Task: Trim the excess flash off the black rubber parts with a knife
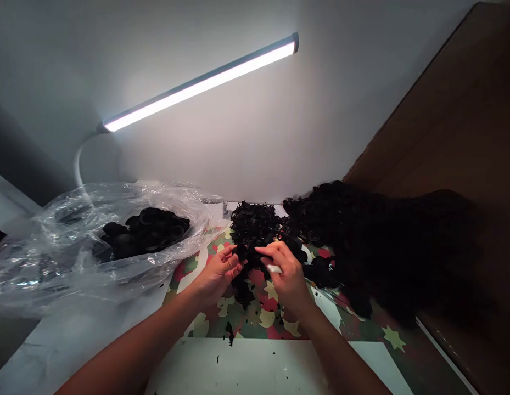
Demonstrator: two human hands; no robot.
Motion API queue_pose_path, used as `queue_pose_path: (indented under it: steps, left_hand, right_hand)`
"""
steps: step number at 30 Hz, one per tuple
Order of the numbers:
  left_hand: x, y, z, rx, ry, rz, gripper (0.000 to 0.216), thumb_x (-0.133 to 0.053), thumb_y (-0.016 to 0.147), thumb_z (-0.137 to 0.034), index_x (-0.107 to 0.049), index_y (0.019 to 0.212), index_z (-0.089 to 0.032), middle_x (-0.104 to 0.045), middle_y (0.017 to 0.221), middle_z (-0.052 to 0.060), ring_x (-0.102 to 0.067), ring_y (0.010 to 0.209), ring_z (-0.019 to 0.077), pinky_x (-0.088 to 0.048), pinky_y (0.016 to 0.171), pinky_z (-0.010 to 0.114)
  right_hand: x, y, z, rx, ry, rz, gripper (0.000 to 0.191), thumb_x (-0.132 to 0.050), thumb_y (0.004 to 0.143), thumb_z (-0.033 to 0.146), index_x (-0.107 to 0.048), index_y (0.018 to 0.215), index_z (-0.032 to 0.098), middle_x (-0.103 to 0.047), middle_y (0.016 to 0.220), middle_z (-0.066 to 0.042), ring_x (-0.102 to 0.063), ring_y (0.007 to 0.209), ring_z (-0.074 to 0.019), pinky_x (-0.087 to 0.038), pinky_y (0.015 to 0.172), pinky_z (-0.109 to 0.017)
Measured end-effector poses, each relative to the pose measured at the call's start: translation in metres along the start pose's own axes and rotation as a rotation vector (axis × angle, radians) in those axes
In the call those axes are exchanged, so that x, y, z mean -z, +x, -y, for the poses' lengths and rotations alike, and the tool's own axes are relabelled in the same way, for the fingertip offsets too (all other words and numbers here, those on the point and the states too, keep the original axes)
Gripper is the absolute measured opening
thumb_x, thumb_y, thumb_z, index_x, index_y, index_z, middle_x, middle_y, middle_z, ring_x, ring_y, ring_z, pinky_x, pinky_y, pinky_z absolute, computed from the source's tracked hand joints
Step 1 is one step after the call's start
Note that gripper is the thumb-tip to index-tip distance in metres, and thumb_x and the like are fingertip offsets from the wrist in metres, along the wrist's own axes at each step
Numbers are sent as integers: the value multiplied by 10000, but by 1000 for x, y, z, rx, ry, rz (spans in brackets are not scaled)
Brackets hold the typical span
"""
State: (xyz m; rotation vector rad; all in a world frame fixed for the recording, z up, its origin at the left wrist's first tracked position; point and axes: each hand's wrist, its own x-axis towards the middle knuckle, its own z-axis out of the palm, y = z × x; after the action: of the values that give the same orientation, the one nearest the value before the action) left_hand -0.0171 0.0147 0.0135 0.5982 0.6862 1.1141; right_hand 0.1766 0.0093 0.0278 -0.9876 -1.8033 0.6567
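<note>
My left hand (pixel 224 269) pinches a round black part (pixel 240 252), rubbery in look, between thumb and fingers. Just to its right is my right hand (pixel 283 271), its fingers curled in and the index finger pointing at the part. A small white piece (pixel 274 269) shows in the curl of the right hand; its full shape is hidden by the fingers. Beyond both hands lies a heap of black scraps (pixel 255 219). Dark bits are also scattered below the hands on the patterned cover (pixel 267 318).
At left an open clear plastic bag (pixel 189 219) holds several black round parts (pixel 147 230). A large dark pile (pixel 386 236) fills the right side, beside a brown cardboard panel (pixel 456 109). A lit tube lamp (pixel 201 82) on a bent neck hangs above.
</note>
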Motion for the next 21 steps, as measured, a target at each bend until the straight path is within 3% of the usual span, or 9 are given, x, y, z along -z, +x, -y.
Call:
queue_pose_path:
  steps: [3, 6, 9, 11, 14, 16, 21]
  left_hand:
    - [2, 1, 0, 33, 79, 34, 443, -933, 642, -366, -721, 950, -128, -637, 706, 1, -505, 548, 52, -379, 500, 161]
    - [3, 2, -1, 27, 193, 38, 429, -887, 688, -441, -721, 949, -145, -633, 732, 4, -529, 578, 75, -395, 539, 189]
    - [7, 3, -4, -132, 450, 8, 394, -846, 727, -468, -741, 944, -156, -666, 860, 40, -602, 745, 143, -462, 680, 244]
    - [11, 3, -6, -294, 634, -22, 401, -813, 775, -442, -737, 1079, -191, -685, 976, 60, -618, 875, 190, -474, 781, 282]
    - [17, 4, -9, -419, 798, 54, 415, -771, 828, -402, -705, 1208, -250, -694, 1099, 74, -613, 966, 223, -465, 843, 314]
    - [20, 4, -10, -461, 867, 114, 358, -784, 816, -387, -739, 1146, -256, -703, 1060, 69, -606, 940, 227, -456, 822, 316]
    - [17, 2, -12, -554, 966, 104, 274, -787, 818, -311, -774, 1089, -276, -685, 965, 65, -593, 904, 237, -444, 822, 328]
  right_hand:
    - [-5, 1, -6, 59, 23, 128, 334, -594, 904, 134, -713, 1170, 297, -531, 1095, -49, -631, 900, -171, -597, 799, -318]
    - [-10, 7, -8, 79, -10, 144, 275, -601, 856, 59, -752, 986, 249, -553, 1022, -43, -622, 845, -161, -562, 746, -287]
    - [-12, 14, -3, 77, -43, 172, 271, -565, 825, 0, -725, 846, 217, -584, 898, -24, -597, 778, -153, -491, 676, -264]
    - [-13, 16, 2, 73, -54, 192, 268, -555, 812, -13, -702, 809, 210, -608, 837, -13, -587, 751, -154, -456, 660, -263]
    - [-15, 16, 7, 22, -16, 169, 234, -565, 814, 3, -681, 788, 205, -645, 801, -6, -598, 746, -157, -444, 673, -265]
    - [-16, 16, 9, -44, 24, 153, 192, -581, 839, 50, -674, 768, 202, -659, 786, -7, -599, 726, -156, -447, 660, -261]
    - [-15, 17, 10, -174, 92, 215, 158, -578, 882, 161, -653, 749, 203, -627, 697, 13, -542, 622, -137, -423, 573, -239]
